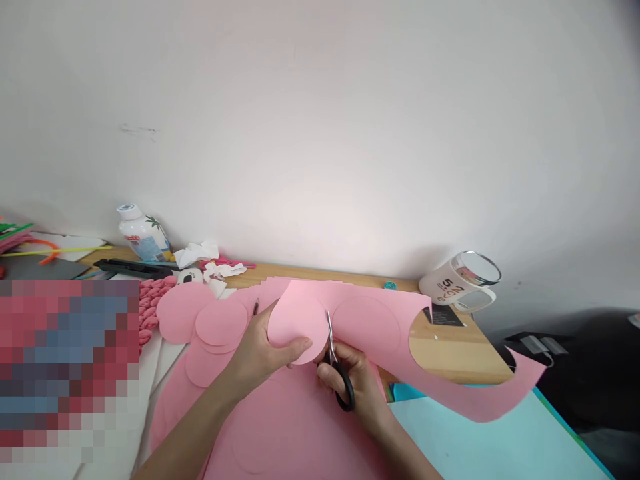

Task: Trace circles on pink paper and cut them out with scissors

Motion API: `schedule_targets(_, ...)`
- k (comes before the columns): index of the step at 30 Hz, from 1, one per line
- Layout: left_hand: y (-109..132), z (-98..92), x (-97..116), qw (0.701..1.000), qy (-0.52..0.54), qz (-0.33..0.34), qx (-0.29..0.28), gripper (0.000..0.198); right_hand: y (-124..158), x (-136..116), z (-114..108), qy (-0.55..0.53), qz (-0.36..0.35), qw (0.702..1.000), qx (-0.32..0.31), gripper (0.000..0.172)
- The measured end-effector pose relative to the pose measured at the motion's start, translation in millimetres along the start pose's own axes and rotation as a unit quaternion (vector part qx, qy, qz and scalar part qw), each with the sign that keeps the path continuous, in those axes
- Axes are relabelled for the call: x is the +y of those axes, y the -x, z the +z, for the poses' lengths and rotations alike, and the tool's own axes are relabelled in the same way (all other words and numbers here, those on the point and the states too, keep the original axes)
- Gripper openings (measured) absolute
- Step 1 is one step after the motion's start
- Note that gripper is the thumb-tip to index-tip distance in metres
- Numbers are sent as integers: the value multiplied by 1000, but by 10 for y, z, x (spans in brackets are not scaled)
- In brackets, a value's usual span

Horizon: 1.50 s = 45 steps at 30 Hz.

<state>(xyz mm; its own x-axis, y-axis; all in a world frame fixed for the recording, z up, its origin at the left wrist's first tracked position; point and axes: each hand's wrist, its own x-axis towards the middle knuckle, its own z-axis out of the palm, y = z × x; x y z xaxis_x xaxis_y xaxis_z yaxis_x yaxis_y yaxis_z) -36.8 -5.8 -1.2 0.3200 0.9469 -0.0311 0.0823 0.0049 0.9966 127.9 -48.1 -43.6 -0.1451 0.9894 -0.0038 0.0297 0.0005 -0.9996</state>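
My left hand [267, 347] holds a pink paper sheet [370, 300] by a nearly round part, thumb on top. In my right hand [353, 380] are black-handled scissors [345, 387], their blades upright at the right edge of that round part. An outlined circle shows on the sheet to the right of the blades, and a strip with a round cut-out curls off to the far right. Cut pink circles [221, 321] lie left of my left hand, on and beside more pink sheets [300, 440].
A white mug [460, 280] stands at the back right, a white bottle [144, 235] at the back left. Near the bottle lie a black cutter [134, 268] and crumpled tissue [196, 253]. Light blue paper [480, 440] is at the lower right. A blurred patch covers the left.
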Motion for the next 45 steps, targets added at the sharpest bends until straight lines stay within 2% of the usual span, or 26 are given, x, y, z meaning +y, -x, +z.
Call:
schedule_targets(11,-16,-6,-22,1000,8,-6,8,37,-2,-8,0,1,-6,1000,-11,32)
schedule_targets(18,-15,38,15,999,31,4,39,27,-2,21,19,-26,-11,1000,-13,28)
schedule_targets(22,1,92,52,1000,0,-16,14,26,-13,60,26,-34,2,999,-6,27)
schedule_targets(27,28,118,102,999,-25,-33,34,28,-32,64,17,-10,-5,1000,2,24)
schedule_targets(31,46,104,128,999,-10,-35,-8,34,-51,-8,14,4,-25,1000,7,26)
schedule_targets(38,53,107,126,1000,-13,-17,6,23,-80,-68,-3,-22,-20,1000,-11,29)
schedule_targets(45,23,88,64,999,-28,-18,-4,39,-110,6,-25,-12,-32,999,-31,31)
